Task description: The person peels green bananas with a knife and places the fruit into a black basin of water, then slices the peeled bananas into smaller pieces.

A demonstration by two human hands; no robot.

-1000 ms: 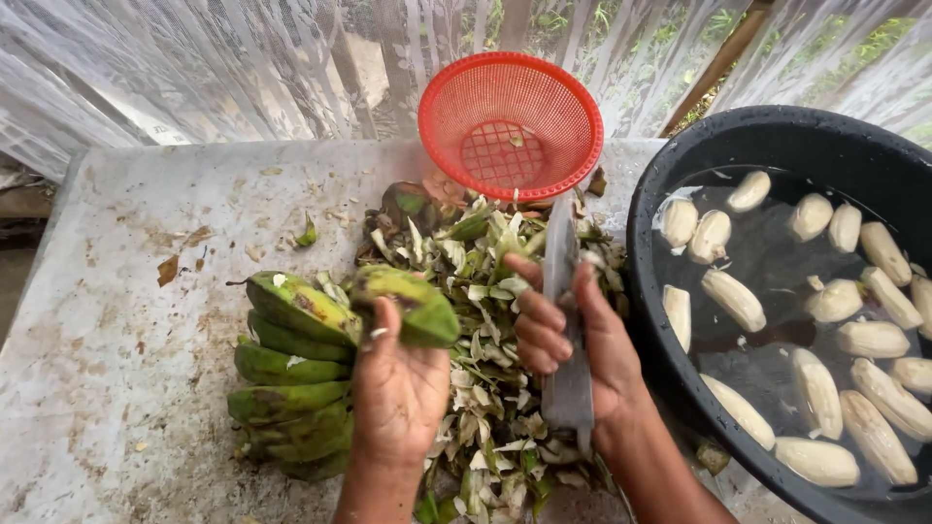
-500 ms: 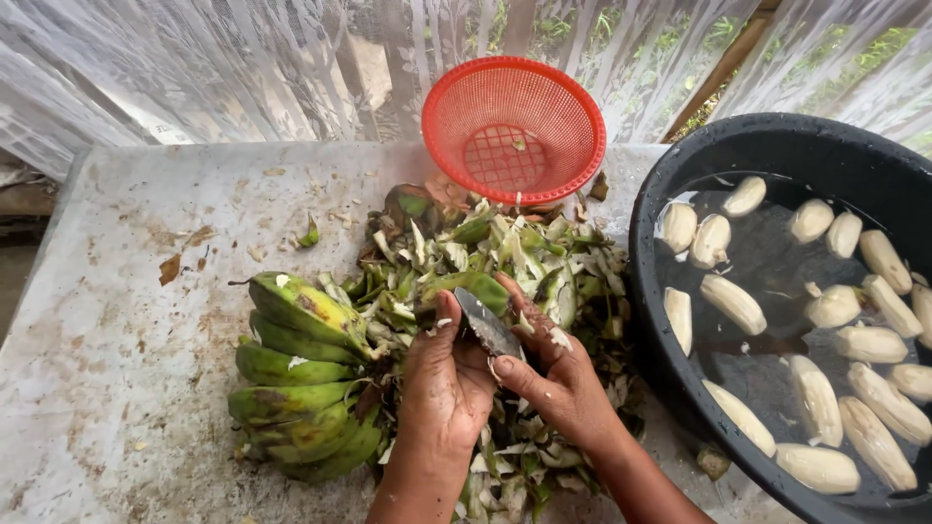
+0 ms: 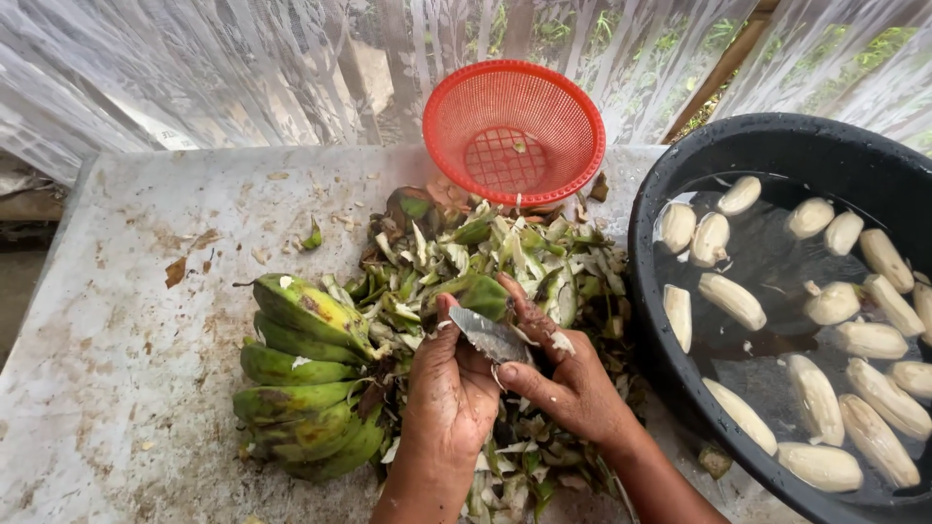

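Black and broad, the tub (image 3: 680, 175) at the right holds water with many peeled bananas (image 3: 733, 301) afloat, so much of the peeling looks done. Grey and stained, the table (image 3: 126, 320) bears a heap of green peelings (image 3: 505, 252) before a red colander (image 3: 513, 131). A bunch of green bananas (image 3: 296, 378) lies unpeeled at the left, so work remains. Left hand (image 3: 451, 388) closes around one green banana (image 3: 476, 291) over the heap; right hand (image 3: 573, 378) pinches a knife (image 3: 490, 335), blade laid on it.

stained grey table (image 3: 116, 320), white lace curtain (image 3: 194, 68), daylight
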